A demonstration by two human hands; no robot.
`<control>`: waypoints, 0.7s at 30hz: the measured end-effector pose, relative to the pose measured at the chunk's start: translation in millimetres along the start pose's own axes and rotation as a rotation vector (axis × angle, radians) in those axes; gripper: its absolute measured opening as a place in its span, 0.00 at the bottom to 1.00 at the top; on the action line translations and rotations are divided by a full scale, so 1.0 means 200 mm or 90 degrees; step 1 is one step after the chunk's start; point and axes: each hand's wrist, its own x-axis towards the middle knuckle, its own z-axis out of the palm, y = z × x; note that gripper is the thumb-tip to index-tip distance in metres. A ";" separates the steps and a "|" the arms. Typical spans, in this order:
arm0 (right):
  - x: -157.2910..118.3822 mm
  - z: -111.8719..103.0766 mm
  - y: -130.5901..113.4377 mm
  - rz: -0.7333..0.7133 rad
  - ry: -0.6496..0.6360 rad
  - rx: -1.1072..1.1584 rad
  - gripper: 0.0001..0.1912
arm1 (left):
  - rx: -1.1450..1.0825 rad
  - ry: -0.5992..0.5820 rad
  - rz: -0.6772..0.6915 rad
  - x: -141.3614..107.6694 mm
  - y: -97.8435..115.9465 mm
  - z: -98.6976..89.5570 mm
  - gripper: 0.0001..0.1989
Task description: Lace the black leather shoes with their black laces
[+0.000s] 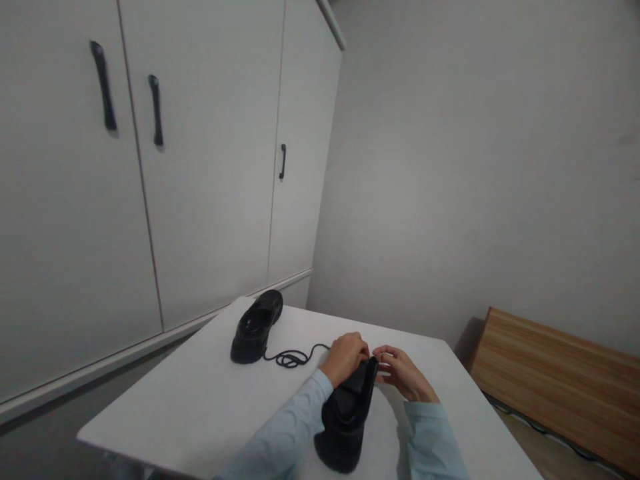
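A black shoe (345, 417) stands on the white table, its heel end towards me. My left hand (346, 357) is closed over its upper near the far end, the fingertips partly hidden. At the right edge of the opening, the curled fingers of my right hand (403, 375) touch the raised black side of the same shoe. A black shoelace (291, 359) lies loosely looped to the left and runs towards my left hand; where it ends behind the hand is hidden. The second black shoe (256, 327) rests farther back on the left.
Both shoes are on a white table (200, 407). White cabinets (215, 167) with dark handles rise behind and to the left. A grey wall (450, 167) stands behind the table. On the right, a wooden board (555, 380) leans near the wall.
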 end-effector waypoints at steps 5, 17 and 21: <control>0.00 0.00 0.00 0.000 -0.002 0.007 0.07 | -0.023 0.029 0.009 -0.01 0.00 0.01 0.09; 0.00 0.01 0.00 -0.017 -0.010 -0.041 0.09 | -0.003 0.029 0.020 -0.02 0.00 0.01 0.08; 0.01 0.02 0.01 -0.007 -0.011 -0.100 0.16 | -0.085 0.049 -0.011 -0.03 0.00 0.01 0.07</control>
